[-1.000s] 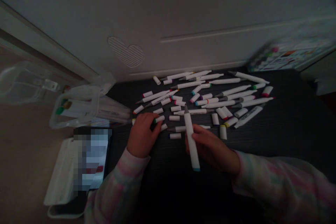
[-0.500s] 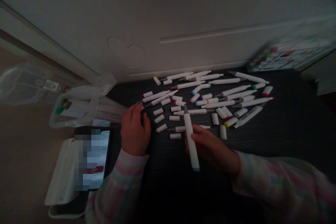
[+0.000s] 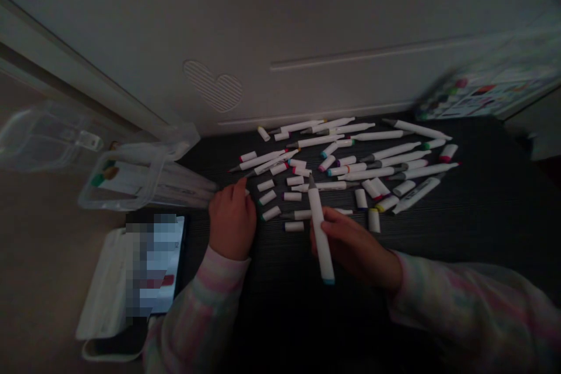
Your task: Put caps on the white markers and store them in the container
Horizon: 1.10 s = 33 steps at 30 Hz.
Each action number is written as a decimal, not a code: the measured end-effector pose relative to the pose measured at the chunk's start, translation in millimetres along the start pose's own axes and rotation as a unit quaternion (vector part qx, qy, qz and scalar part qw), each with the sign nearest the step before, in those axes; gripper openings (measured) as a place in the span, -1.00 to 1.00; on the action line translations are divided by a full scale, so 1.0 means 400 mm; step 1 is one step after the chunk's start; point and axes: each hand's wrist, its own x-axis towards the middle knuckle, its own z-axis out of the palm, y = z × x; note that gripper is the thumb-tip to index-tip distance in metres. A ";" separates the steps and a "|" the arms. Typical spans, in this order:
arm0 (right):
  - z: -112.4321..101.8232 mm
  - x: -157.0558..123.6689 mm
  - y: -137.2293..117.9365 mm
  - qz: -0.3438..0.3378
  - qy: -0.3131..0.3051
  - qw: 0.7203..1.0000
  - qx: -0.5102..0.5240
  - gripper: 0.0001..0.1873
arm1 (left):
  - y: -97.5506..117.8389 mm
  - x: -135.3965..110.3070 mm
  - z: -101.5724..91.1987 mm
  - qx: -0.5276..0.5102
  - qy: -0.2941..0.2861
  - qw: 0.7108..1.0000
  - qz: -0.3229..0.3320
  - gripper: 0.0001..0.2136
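Note:
My right hand (image 3: 355, 239) is closed around a white marker (image 3: 321, 234). Its bare grey tip points away from me, and a blue band marks its near end. My left hand (image 3: 232, 219) is curled on the dark table, left of the loose caps. A small white end, seemingly a marker cap (image 3: 246, 191), shows between its thumb and index finger; most of it is hidden. Beyond both hands lie several uncapped white markers (image 3: 370, 172) and scattered white caps with coloured ends, among them a green-ended cap (image 3: 267, 197) and a yellow-ended cap (image 3: 374, 221).
A clear plastic case (image 3: 131, 184) with a few markers inside stands open at the left. Below it are a phone (image 3: 169, 263) and a white object with a strap (image 3: 103, 292). A pale panel (image 3: 307, 29) borders the table's back, with a filled marker case (image 3: 486, 93) at right.
My left hand has drawn slightly right and nearer, away from the clear case, with the small white piece moving along. My right hand keeps the marker in nearly the same place.

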 end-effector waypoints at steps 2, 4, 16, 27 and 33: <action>0.002 0.000 0.000 0.002 0.003 1.000 0.002 -0.80 | 0.004 0.000 -0.004 0.007 -0.005 1.000 -0.008 -0.68; 0.003 0.000 0.001 0.002 0.002 1.000 0.006 -0.80 | 0.007 -0.001 -0.006 0.013 -0.016 1.000 -0.011 -0.67; 0.003 0.001 0.000 0.000 0.003 1.000 0.005 -0.82 | 0.021 -0.005 -0.026 -0.144 -0.016 0.989 -0.009 -0.72; 0.000 0.000 0.000 0.003 0.004 1.000 0.005 -0.83 | 0.028 0.021 -0.082 -0.750 -0.153 0.523 -0.376 -0.93; -0.002 0.001 0.004 -0.004 -0.010 1.000 0.006 -0.84 | 0.037 0.031 -0.083 -0.755 -0.134 0.475 -0.432 -0.85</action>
